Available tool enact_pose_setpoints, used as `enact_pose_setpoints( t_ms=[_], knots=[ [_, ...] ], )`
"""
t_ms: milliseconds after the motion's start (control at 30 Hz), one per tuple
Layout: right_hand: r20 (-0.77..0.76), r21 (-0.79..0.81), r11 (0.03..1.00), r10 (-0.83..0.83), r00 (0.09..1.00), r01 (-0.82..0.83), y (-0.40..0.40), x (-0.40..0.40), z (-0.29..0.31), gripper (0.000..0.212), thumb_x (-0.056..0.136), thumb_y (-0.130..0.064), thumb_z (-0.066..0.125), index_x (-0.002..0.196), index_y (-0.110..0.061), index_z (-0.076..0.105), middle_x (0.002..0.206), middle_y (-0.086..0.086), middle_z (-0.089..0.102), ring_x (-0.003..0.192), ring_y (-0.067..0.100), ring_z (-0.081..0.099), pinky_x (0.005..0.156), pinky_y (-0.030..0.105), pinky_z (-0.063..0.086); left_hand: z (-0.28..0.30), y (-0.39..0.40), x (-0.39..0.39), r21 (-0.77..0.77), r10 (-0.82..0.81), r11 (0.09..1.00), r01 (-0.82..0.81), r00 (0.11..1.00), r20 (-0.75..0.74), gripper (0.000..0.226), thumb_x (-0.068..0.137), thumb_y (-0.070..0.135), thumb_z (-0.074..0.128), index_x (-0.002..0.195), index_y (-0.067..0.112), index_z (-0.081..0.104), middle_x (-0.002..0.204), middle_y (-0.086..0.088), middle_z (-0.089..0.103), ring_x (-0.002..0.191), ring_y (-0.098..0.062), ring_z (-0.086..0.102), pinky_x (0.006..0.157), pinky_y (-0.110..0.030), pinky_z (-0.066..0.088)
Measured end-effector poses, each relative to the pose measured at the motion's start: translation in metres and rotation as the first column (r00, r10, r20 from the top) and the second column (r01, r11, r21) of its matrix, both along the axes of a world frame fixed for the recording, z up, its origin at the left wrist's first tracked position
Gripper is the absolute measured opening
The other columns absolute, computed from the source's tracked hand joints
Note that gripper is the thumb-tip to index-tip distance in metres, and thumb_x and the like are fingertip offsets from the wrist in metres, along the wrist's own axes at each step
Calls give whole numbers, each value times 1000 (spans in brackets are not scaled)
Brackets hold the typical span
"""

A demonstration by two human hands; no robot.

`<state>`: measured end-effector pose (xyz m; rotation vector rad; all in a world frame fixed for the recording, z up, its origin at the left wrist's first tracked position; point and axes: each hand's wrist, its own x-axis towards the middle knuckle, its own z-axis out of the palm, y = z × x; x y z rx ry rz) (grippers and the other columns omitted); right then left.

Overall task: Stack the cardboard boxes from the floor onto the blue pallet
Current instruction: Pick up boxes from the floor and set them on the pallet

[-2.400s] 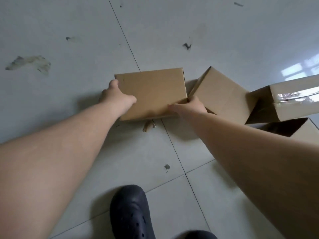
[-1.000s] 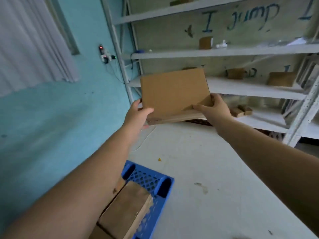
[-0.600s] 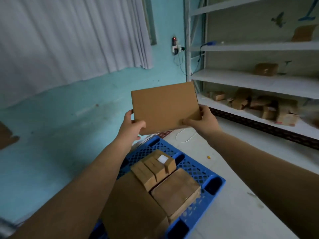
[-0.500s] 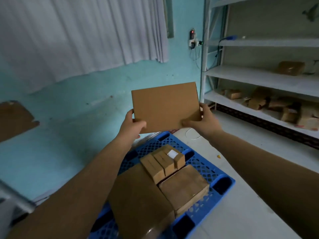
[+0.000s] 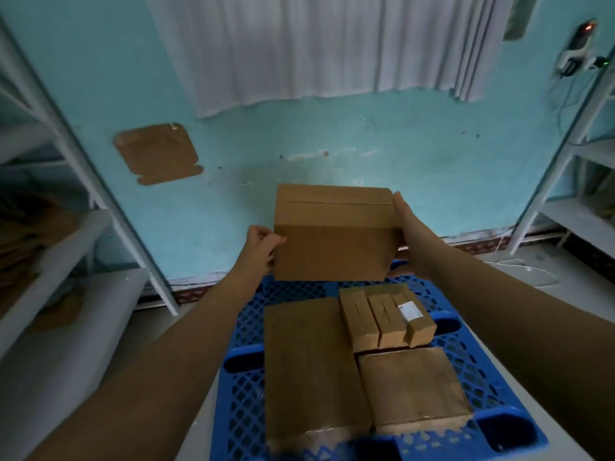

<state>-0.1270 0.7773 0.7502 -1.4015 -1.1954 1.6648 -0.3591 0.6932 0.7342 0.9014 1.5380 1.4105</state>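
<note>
A plain brown cardboard box is held up between both hands, over the far end of the blue pallet. Its left edge is pinched by the left hand, fingers curled round the corner, while its right side is pressed by the flat palm of the right hand, fingers stretched up along the wall of the box. The box is rectangular, matte and smooth, and a straight slit is seen running across its upper face. Whether its lower edge is touching the pallet cannot be told.

The pallet is moulded blue plastic, its deck an open lattice of diamond-shaped holes, with rounded dark slots cut into its sides. A long flat carton is laid on its left part. Just beside it on the right, a squarer carton is seen, its near edge frayed and pale. Behind that, a cluster of small narrow boxes is packed side by side, one marked with a white label.

Behind it all, a turquoise wall is seen, with a pleated white curtain hung above and a flattened cardboard sheet fixed flat against the paint. White metal shelving is stood at either side.
</note>
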Motion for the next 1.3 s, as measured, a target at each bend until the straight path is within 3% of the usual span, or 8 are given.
enact_pose_setpoints(
  t_ms=[133, 267, 433, 700, 933, 1067, 1200, 1300],
  knots=[
    [-2, -58, 998, 10, 1000, -10, 42, -9, -28, 67, 81, -55, 55, 135, -22, 32, 123, 7, 42, 108, 36, 49, 74, 51, 54, -11, 16, 2, -10, 89, 996, -89, 989, 115, 7, 93, 33, 46, 92, 26, 49, 90, -1, 54, 84, -12, 57, 72, -29, 47],
    [10, -21, 1000, 11, 1000, -11, 77, -15, -60, 56, 83, -42, 59, 129, -14, 39, 126, 9, 43, 113, 33, 47, 81, 50, 53, -38, 29, 8, -198, 130, 974, -106, 985, 114, 78, 78, 69, 42, 144, 31, 24, 143, -9, 41, 129, -32, 43, 95, -52, 47],
    [43, 45, 991, 126, 991, -128, 117, -35, -88, 17, 84, -28, 60, 96, -21, 50, 111, 5, 48, 108, 28, 48, 75, 41, 52, -88, 31, 26, -290, 191, 949, -125, 958, 212, 89, 74, 61, 54, 144, 49, 0, 137, -8, 47, 112, -28, 57, 82, -50, 54],
    [189, -8, 962, 269, 944, -273, 181, -86, -167, 33, 82, -22, 63, 111, -23, 47, 112, 4, 49, 100, 27, 51, 73, 39, 49, -205, 69, 32, -467, 243, 880, -88, 928, 283, 49, 81, 35, 67, 123, 25, 42, 110, -1, 62, 91, -18, 65, 54, -30, 55],
    [215, -142, 972, 213, 953, -185, 217, -114, -304, 62, 84, -24, 63, 134, -30, 27, 117, 5, 43, 82, 19, 49, 55, 30, 40, -342, 126, 21, -560, 277, 824, -85, 923, 268, 29, 77, 36, 71, 92, 36, 47, 97, 3, 63, 86, -17, 66, 66, -34, 55],
    [432, -210, 947, 315, 845, -245, 216, -125, -406, 75, 84, -29, 61, 145, -22, 19, 134, 7, 42, 106, 26, 49, 80, 35, 43, -426, 156, 16, -575, 159, 816, -55, 978, 133, 18, 83, 34, 66, 92, 38, 51, 87, 5, 67, 76, -13, 66, 59, -27, 50],
    [495, -394, 881, 445, 746, -263, 161, -125, -502, 75, 87, -26, 59, 147, -13, 15, 145, 11, 34, 128, 26, 40, 98, 28, 35, -505, 178, 33, -636, -41, 767, 87, 995, 87, 40, 100, 26, 32, 134, 7, 43, 136, -12, 46, 127, -36, 42, 98, -41, 40],
    [619, -313, 909, 415, 667, -275, 126, -125, -540, 63, 91, -35, 48, 145, -21, 18, 147, 6, 28, 131, 23, 35, 98, 32, 34, -531, 178, 25, -700, -16, 706, -108, 986, -168, 51, 90, 33, 54, 136, 16, 41, 138, -4, 44, 122, -23, 48, 99, -34, 42]
  ],
)
